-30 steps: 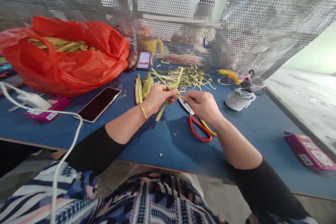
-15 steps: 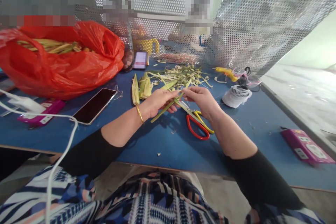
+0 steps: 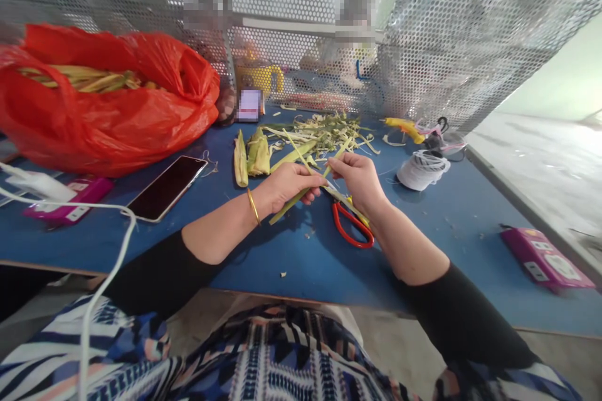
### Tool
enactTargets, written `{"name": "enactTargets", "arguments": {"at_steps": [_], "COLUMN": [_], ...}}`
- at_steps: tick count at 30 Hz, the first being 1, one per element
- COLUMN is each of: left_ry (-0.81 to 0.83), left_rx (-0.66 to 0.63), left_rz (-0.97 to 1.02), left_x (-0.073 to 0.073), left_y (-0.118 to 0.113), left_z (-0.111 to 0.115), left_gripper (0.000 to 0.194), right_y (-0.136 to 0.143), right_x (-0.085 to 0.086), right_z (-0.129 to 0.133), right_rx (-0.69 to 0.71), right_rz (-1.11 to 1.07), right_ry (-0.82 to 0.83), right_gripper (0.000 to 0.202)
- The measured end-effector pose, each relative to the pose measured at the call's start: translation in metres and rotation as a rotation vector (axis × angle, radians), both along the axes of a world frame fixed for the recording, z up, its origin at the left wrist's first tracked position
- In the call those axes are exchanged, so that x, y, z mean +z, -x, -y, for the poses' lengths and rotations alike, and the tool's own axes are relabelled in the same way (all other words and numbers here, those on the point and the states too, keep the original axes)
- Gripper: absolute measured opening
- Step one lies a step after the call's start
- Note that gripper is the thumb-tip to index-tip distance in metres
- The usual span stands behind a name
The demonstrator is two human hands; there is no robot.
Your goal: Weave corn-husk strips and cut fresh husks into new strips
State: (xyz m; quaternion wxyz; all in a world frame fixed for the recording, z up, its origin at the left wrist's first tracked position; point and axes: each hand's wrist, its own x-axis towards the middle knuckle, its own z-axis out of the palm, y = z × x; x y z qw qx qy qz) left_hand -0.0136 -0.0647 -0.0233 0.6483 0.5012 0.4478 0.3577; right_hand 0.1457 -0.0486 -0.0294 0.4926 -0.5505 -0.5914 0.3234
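Observation:
My left hand [image 3: 297, 185] pinches crossed green leaf strips [image 3: 288, 205] between thumb and fingers, above the blue table [image 3: 263, 263]. One strip end points down toward me and others stick out beyond the fingers. Close beside it, my right hand [image 3: 352, 170] grips an upright strip [image 3: 342, 149] between thumb and forefinger. Scissors with red and yellow handles [image 3: 353, 233] lie on the table below my hands, their blades partly covered. Past my fingers lies a loose heap of cut leaf strips [image 3: 324, 131]. Two folded husk pieces [image 3: 258, 153] rest left of the heap.
A red plastic bag [image 3: 141, 125] of long leaves stands at the left. Near it lie a phone [image 3: 167, 188], a purple power strip [image 3: 78, 203] and a white cable [image 3: 106, 282]. White string [image 3: 422, 170], a yellow glue gun [image 3: 405, 130] and another purple power strip [image 3: 545, 257] are at right.
My right hand has drawn slightly away from the left, opening a gap, with a strip standing up in its fingers. The left hand keeps its hold on the crossed strips.

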Motion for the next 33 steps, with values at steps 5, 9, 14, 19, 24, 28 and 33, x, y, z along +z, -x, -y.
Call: {"name": "enactTargets", "arguments": {"at_steps": [5,9,14,19,24,28,33], "left_ry": [-0.084,-0.079,-0.096,-0.162,-0.227,-0.241,-0.232], "left_rx": [-0.016,-0.027,-0.039,-0.011,-0.042,-0.063,-0.117], "left_rz": [-0.059,-0.114,-0.139,-0.157,-0.235,-0.243,-0.166], "left_x": [0.003,0.002,0.003,0.007,0.002,0.001,0.004], "left_y": [-0.004,-0.01,-0.012,-0.01,-0.011,-0.011,-0.01], "left_z": [0.007,0.013,0.015,0.015,0.015,0.015,0.015], "left_gripper": [0.027,0.034,0.027,0.026,0.037,0.035,0.03], "right_y": [-0.01,0.0,0.004,-0.006,-0.001,0.001,0.005], "right_x": [0.018,0.016,0.006,0.016,0.016,0.014,0.013], "right_z": [0.009,0.018,0.014,0.016,0.021,0.02,0.022], "right_rx": [-0.213,0.111,0.025,-0.268,0.045,0.131,0.015], "right_rz": [0.466,0.487,0.367,0.518,0.723,0.644,0.507], "right_ry": [-0.422,-0.313,-0.329,-0.626,-0.597,-0.536,-0.518], "right_gripper": [0.022,0.019,0.026,0.033,0.019,0.021,0.024]}}
